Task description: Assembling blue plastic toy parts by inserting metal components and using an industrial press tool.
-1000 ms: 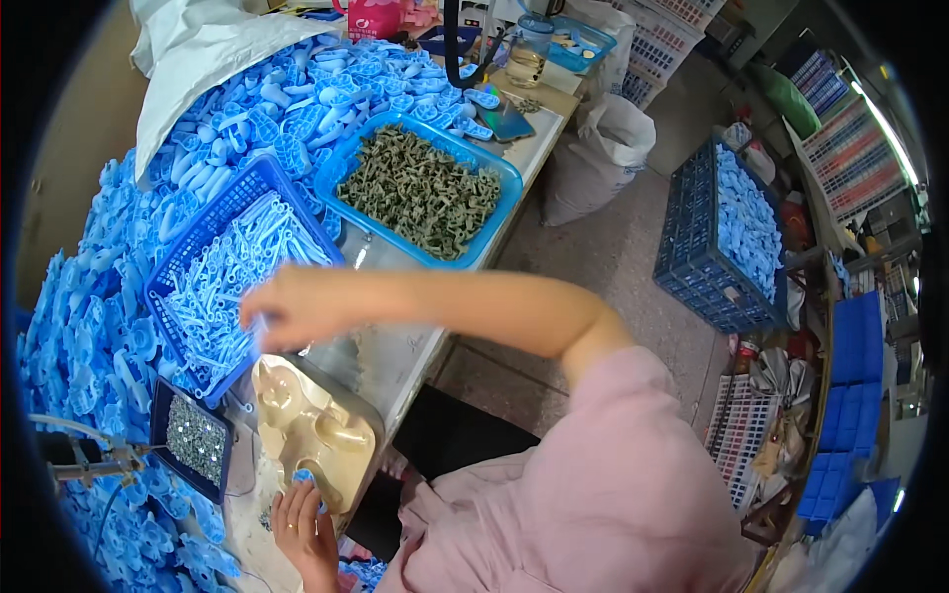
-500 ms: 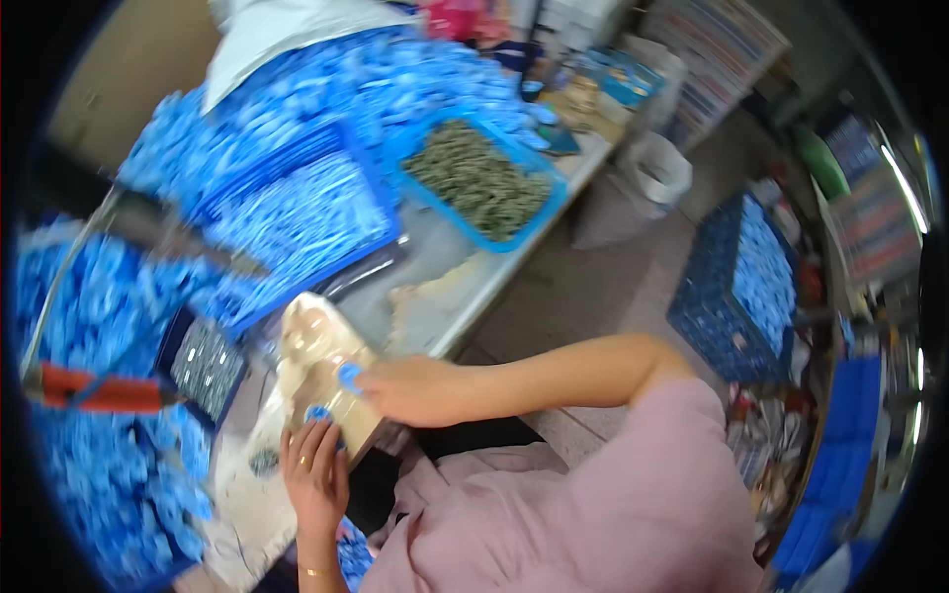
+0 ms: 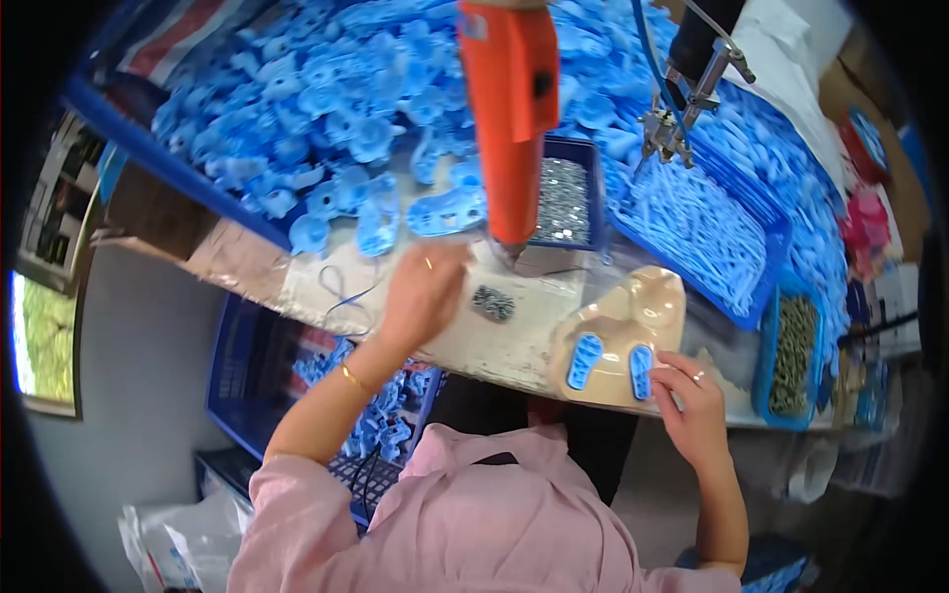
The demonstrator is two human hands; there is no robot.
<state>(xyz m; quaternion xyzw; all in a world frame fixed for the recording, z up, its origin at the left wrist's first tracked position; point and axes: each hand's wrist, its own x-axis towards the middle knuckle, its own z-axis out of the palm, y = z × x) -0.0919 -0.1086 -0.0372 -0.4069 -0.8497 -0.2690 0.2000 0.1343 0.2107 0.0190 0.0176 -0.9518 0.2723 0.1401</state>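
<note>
A beige moulded holder point(image 3: 618, 331) lies at the table's front edge. Two blue foot-shaped plastic pieces sit in it, a left piece point(image 3: 584, 361) and a right piece point(image 3: 642, 372). My right hand point(image 3: 697, 405) rests at the holder's right edge, thumb and fingers apart, fingertips by the right piece. Over the table to the left, my left hand point(image 3: 425, 292) reaches toward loose blue plastic parts point(image 3: 445, 211); motion smears its fingers. Between the hands hangs an orange electric screwdriver point(image 3: 509, 128), tip down, near a small heap of screws point(image 3: 492, 302).
Beyond are a tray of small metal parts point(image 3: 563, 203), a blue basket of thin blue pieces point(image 3: 702, 232) and a tub of greenish screws point(image 3: 794, 351). Blue parts are heaped behind. A metal fixture point(image 3: 677, 124) hangs at the back right; a blue crate point(image 3: 247, 376) stands below left.
The view has swung left. My left hand has left the holder and moved left toward the loose parts. My right hand has drawn back to the holder's right edge, leaving the right piece in it.
</note>
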